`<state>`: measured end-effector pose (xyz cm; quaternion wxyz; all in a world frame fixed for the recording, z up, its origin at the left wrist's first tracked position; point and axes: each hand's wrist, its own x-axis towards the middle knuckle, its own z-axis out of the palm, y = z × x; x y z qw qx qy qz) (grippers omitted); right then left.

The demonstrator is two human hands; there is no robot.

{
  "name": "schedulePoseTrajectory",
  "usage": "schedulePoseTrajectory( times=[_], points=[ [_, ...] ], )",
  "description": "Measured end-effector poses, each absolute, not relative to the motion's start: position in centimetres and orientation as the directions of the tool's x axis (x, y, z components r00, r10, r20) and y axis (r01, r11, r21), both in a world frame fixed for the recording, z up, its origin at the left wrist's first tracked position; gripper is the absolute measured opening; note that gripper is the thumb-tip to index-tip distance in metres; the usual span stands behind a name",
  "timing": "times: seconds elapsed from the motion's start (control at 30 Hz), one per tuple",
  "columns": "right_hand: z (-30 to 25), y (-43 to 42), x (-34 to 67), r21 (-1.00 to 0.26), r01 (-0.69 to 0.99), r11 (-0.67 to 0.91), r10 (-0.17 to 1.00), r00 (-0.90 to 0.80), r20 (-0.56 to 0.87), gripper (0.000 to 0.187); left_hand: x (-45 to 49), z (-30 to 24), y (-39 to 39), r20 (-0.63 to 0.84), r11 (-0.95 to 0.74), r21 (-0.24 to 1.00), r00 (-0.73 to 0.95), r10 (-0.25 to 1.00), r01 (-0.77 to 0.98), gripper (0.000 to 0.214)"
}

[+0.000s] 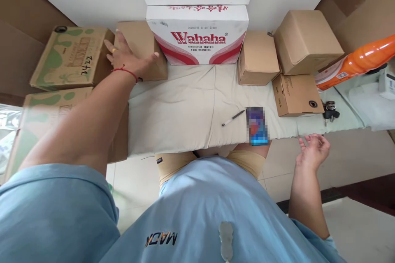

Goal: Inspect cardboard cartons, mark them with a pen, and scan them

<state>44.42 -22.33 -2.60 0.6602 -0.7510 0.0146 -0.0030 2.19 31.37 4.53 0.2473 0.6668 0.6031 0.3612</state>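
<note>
My left hand is spread over a plain brown cardboard box at the back left, its fingers apart and its thumb pointing right. It seems to touch the box; the exact contact under the palm is hidden. A red string bracelet circles that wrist. By the front edge of the cloth-covered table, my right hand hangs with loosely curled fingers and nothing visible in them. Closest to it on the table are a bunch of keys and a small brown box.
Green-printed cartons are stacked at left. A white-and-red Wahaha carton stands at the back centre. Brown boxes and a larger box sit right, near an orange bottle. A pen lies beside a blurred phone-like rectangle.
</note>
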Motion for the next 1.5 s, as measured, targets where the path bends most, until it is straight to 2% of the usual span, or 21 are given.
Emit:
schedulePoseTrajectory(
  times=[0.1,0.23,0.3,0.37,0.5,0.6,0.7,0.77,0.8,0.87,0.97,1.07,1.33,1.43,1.5],
  points=[
    [-2.5,-23.4,44.4,-0.992,-0.048,-0.113,-0.028,0.999,-0.045,0.046,2.5,4.1,31.9,0.207,-0.171,0.804,0.001,0.978,0.569,0.105],
    [-2.0,-23.9,44.4,-0.995,-0.034,-0.092,-0.049,0.998,-0.030,0.040,2.4,4.0,29.4,0.183,-0.119,0.788,-0.045,0.982,0.604,0.103],
    [-1.5,-23.8,44.2,-0.997,-0.006,-0.082,-0.065,0.998,0.000,0.036,1.7,3.9,26.6,0.184,-0.155,0.800,0.008,0.983,0.580,0.109],
    [-0.7,-23.4,43.8,-0.997,0.036,-0.075,-0.078,0.996,0.042,0.030,0.5,3.6,22.7,0.245,-0.232,0.813,0.048,0.968,0.533,0.123],
    [1.4,-21.0,41.3,-0.980,0.192,-0.057,-0.034,0.980,0.195,0.020,-1.8,2.8,12.7,0.342,-0.264,0.656,0.033,0.939,0.707,0.133],
    [2.3,-18.1,37.0,-0.968,0.251,0.001,0.143,0.958,0.248,0.017,-2.1,2.5,4.8,0.398,-0.356,0.554,0.136,0.907,0.752,0.129],
    [2.1,-15.3,31.2,-0.978,0.211,-0.009,0.530,0.830,0.174,0.020,-1.2,2.9,-0.9,0.378,-0.382,0.531,0.192,0.906,0.756,0.127],
    [1.3,-13.9,27.5,-0.983,0.182,-0.009,0.787,0.607,0.105,0.028,-0.8,3.3,-3.0,0.339,-0.361,0.607,0.180,0.923,0.708,0.119],
    [0.9,-13.4,25.9,-0.985,0.174,0.006,0.864,0.495,0.093,0.034,-0.9,3.5,-3.5,0.300,-0.334,0.668,0.171,0.939,0.665,0.116],
    [0.0,-12.6,23.7,-0.984,0.173,0.050,0.925,0.363,0.111,0.047,-1.4,3.7,-3.9,0.177,-0.244,0.792,0.172,0.969,0.560,0.108],
    [-1.1,-12.3,22.4,-0.984,0.169,0.054,0.930,0.350,0.112,0.052,-2.7,3.6,-3.9,-0.017,-0.089,0.891,0.228,0.973,0.445,0.087],
    [-1.8,-12.7,22.4,-0.990,0.138,0.027,0.917,0.392,0.079,0.051,-3.6,3.4,-4.3,-0.112,-0.010,0.919,0.285,0.952,0.394,0.071],
    [-1.5,-14.5,23.0,-0.981,0.188,-0.039,0.846,0.529,0.068,0.053,-3.5,3.4,-7.0,-0.145,0.041,0.974,0.474,0.868,0.222,0.058],
    [-1.7,-14.6,23.4,-0.982,0.174,-0.074,0.845,0.533,0.031,0.057,-3.8,2.1,-7.0,-0.132,0.066,0.987,0.501,0.855,0.148,0.041],
    [-1.9,-14.2,23.8,-0.983,0.154,-0.094,0.834,0.552,0.007,0.058,-4.2,0.6,-6.0,-0.098,0.058,0.993,0.445,0.890,0.102,0.029]
  ],
)
